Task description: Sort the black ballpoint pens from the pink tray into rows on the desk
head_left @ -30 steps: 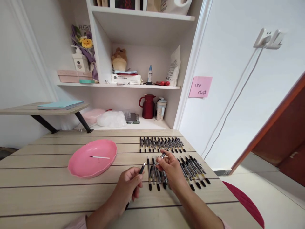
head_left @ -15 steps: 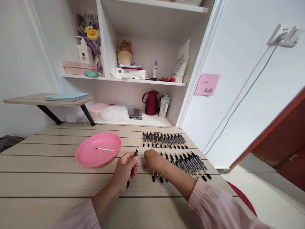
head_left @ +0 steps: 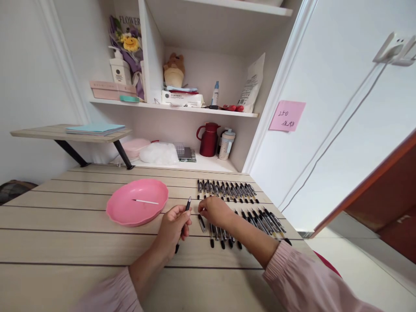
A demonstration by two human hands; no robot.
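My left hand (head_left: 173, 227) is closed around a black pen (head_left: 187, 205), its silver tip pointing up and away and its black end showing below the fist. My right hand (head_left: 216, 211) is bent over the table with curled fingers, thumb and forefinger close together. Whether anything sits between those fingertips is hidden. Just below them lies a dark pen cap (head_left: 202, 223) with a clip. Beside and under my right forearm is the near row of pens (head_left: 264, 222), partly covered. Beyond it runs a far row of black and clear pens (head_left: 227, 190).
A pink scalloped bowl (head_left: 113, 212) with a thin white refill (head_left: 147, 202) in it stands to the left. Behind it a small raised shelf (head_left: 35, 132) rests on black legs. A dark red jug (head_left: 209, 139) and a cup (head_left: 226, 144) stand in the cabinet.
The dark pen cap, earlier mostly hidden at my right fingers, now lies visible on the table. My right hand has lifted slightly away from it. My left hand still grips the pen.
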